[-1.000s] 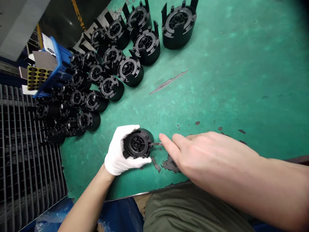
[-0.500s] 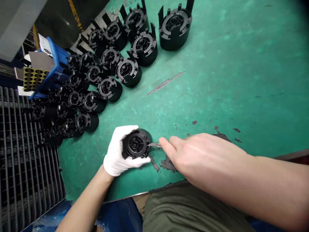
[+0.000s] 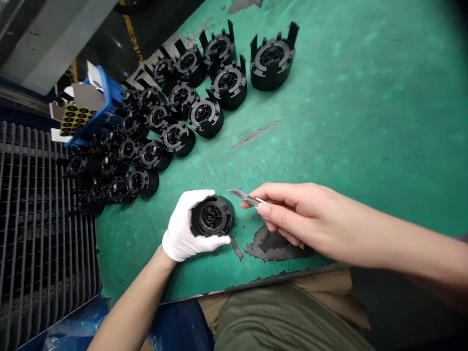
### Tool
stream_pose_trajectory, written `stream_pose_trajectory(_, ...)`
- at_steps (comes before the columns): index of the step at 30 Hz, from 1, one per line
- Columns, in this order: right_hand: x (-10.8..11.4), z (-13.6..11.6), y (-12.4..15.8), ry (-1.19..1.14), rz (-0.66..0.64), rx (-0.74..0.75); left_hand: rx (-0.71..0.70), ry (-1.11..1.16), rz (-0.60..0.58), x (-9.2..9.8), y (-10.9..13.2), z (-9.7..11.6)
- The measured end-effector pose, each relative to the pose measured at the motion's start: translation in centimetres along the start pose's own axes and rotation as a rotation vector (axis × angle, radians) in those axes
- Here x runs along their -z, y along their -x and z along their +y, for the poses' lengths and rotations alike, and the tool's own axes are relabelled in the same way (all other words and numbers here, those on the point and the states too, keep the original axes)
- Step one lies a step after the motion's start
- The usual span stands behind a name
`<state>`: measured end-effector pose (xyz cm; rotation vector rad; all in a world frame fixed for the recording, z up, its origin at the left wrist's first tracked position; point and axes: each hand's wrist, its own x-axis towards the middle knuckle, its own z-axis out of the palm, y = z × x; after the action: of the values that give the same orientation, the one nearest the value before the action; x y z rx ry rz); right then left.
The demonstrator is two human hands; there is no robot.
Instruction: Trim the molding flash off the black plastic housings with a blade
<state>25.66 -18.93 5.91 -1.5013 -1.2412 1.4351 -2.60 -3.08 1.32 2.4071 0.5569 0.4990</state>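
Note:
My left hand [image 3: 186, 229], in a white glove, grips a round black plastic housing [image 3: 212, 217] near the front of the green table. Its ribbed, circular face is turned up, and gloved fingers wrap around its left side. Bare and pinched closed, my right hand [image 3: 288, 209] holds a thin craft knife [image 3: 252, 199] with a pointed metal blade. The blade tip is in the air just above and right of the housing, apart from it.
Several similar black housings [image 3: 204, 117] stand in rows at the back left of the green table [image 3: 347, 122]. Behind them sits a blue bin [image 3: 109, 92] with a sheet of round stickers [image 3: 76, 119]. A dark wire rack [image 3: 44, 234] borders the left side.
My right hand has drawn the knife blade away from the housing's right rim and turned, raising the tip. The left hand keeps its hold on the housing. The view has shifted slightly.

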Motion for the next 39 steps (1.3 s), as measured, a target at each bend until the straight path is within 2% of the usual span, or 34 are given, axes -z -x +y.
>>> stream_pose_trajectory(2, -1.4, 0.2, 0.4, 0.079, 0.086, 0.1, 0.036, 0.077, 0.091, -0.5, 0.1, 0.1)
stream_pose_trajectory(4, -3.1, 0.4, 0.3, 0.114, 0.193, 0.165, 0.078, 0.189, 0.252, -1.3, 0.4, 0.4)
stream_pose_trajectory(6, -4.7, 0.4, 0.0, 0.109, 0.216, 0.185, 0.112, 0.247, 0.352, -2.1, 0.7, 0.9)
stream_pose_trajectory(7, -5.4, 0.3, -0.2, 0.097, 0.221, 0.194, 0.118, 0.238, 0.365, -2.3, 1.0, 1.2)
stream_pose_trajectory(12, -7.1, -0.1, -0.7, 0.097, 0.246, 0.234, 0.075, -0.07, 0.155, -1.8, 2.3, 2.8)
stream_pose_trajectory(16, -6.6, 0.4, -0.7, 0.12, 0.227, 0.156, 0.118, 0.135, 0.053, -0.6, 2.3, 2.8)
stream_pose_trajectory(22, -6.0, 1.2, -0.6, 0.056, 0.114, 0.029, 0.155, 0.245, -0.057, 0.1, 1.1, 1.7)
stream_pose_trajectory(25, -6.0, 1.4, -0.9, 0.212, 0.201, 0.091, 0.145, 0.272, -0.035, 0.1, 1.0, 1.7)
stream_pose_trajectory(28, -5.9, 1.7, -1.0, 0.448, 0.392, 0.312, 0.113, 0.231, 0.029, -0.7, 1.3, 2.3)
stream_pose_trajectory(30, -5.5, 1.8, -0.7, 0.585, 0.436, 0.428, 0.078, 0.199, 0.073, -1.5, 1.5, 2.9)
stream_pose_trajectory(34, -4.1, 1.2, 0.5, 0.763, 0.307, 0.501, 0.026, 0.148, 0.128, -2.7, 1.5, 3.9)
stream_pose_trajectory(39, -2.8, 0.1, 1.1, 0.956, 0.188, 0.521, 0.07, 0.106, 0.126, -2.6, 1.2, 4.3)
